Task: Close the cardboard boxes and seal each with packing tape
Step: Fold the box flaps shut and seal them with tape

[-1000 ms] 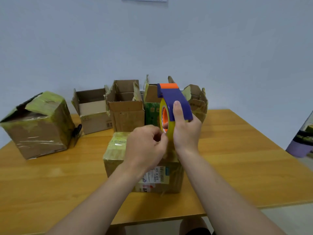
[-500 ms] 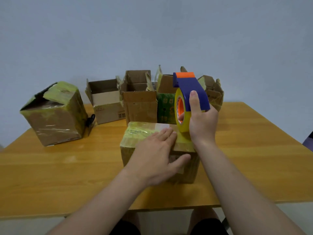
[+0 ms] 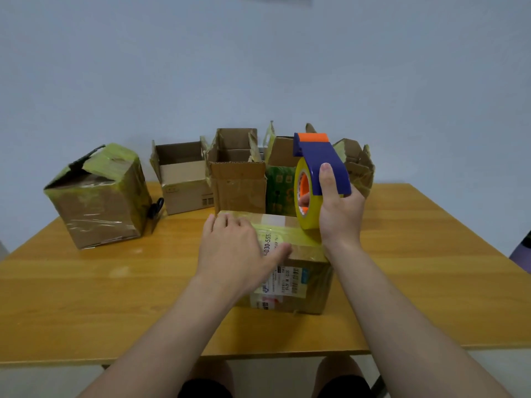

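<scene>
**Tape roll set against the near box**

The closed box (image 3: pixel 310 285) sits near the front edge of the counter (image 3: pixel 86 297), directly before the person. The left hand (image 3: pixel 235 248) lies flat on its top, fingers straight and together, thumb spread toward the printed label (image 3: pixel 283 280). The right hand (image 3: pixel 340 208) curls round the tape dispenser (image 3: pixel 319 165), thumb up the blue cover, and its yellow roll (image 3: pixel 309 222) touches the box's top right edge.

The box looks light, and its worn cardboard is likely to give, so it would probably slide or dent under a hard pull. A flat palm on the lid, close to the seam, seems the best hold. The dispenser is stiff plastic and is best gripped round the cover, clear of the cutter end. The tape is thin and clingy, and may wrinkle if it goes slack.

Behind stand four open boxes (image 3: pixel 238 179) with flaps up. A taped box (image 3: pixel 97 196) rests tilted at far left.
</scene>
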